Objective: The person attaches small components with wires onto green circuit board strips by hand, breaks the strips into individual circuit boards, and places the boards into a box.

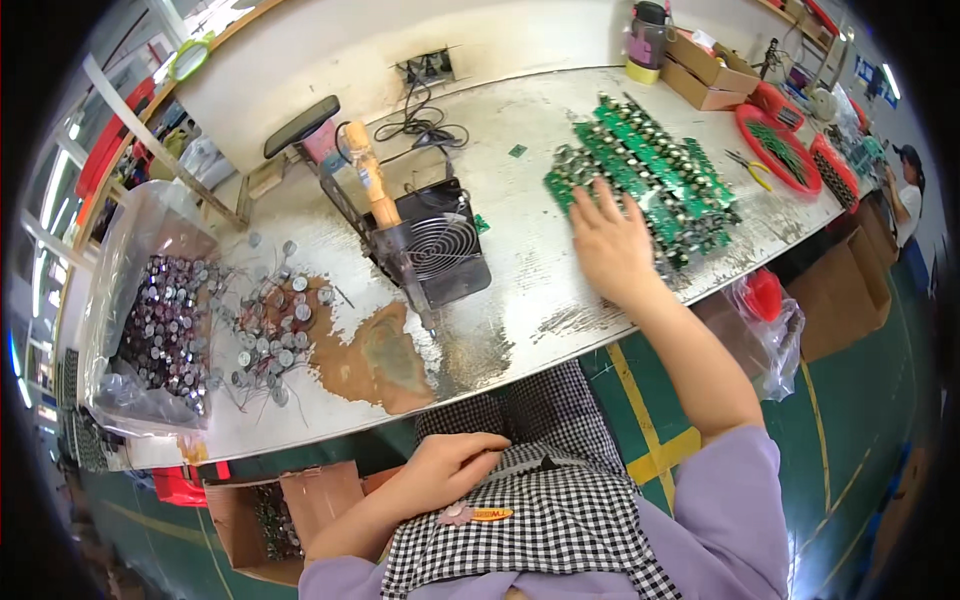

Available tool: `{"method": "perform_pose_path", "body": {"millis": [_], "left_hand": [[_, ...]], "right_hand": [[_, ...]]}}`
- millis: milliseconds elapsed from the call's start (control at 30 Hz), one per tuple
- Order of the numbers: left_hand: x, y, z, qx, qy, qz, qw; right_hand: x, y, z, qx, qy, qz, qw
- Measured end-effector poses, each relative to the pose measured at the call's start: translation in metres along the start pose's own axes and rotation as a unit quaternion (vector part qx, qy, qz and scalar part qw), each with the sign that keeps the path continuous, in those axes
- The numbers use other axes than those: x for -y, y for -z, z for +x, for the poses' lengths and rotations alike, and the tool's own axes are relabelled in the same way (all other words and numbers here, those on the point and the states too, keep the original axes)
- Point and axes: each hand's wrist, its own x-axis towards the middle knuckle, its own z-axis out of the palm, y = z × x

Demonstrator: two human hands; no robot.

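My right hand [612, 243] reaches over the bench with its fingers spread. Its fingertips rest on the near left part of a stack of green circuit boards [655, 165], which carry rows of small metal parts. Whether they pinch a single board cannot be made out. My left hand [458, 468] lies in my lap on a black-and-white checked apron [510, 550], its thumb apart from the fingers and nothing held. Between the hands' sides of the bench, a soldering iron with a wooden handle [372, 180] leans on a stand in front of a black fan [440, 245].
Many small round metal parts with thin wires [270, 330] lie at the left, beside a plastic-lined bin [95, 350] full of them. Yellow-handled pliers [750, 170], a red basket [775, 150], cardboard boxes [710, 75] and a bottle [646, 45] stand right. A person [908, 195] is at far right.
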Motion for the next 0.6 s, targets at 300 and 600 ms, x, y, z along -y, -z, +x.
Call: {"method": "perform_pose_path", "body": {"millis": [300,600], "left_hand": [[0.013,-0.007,0.026,-0.033,-0.114,-0.064,0.991],[0.046,0.022,-0.015,-0.113,-0.14,0.11,0.977]], "right_hand": [[0.046,0.053,-0.081,-0.215,0.148,0.519,0.814],[0.062,0.04,-0.136,0.191,0.101,0.687,0.694]]}}
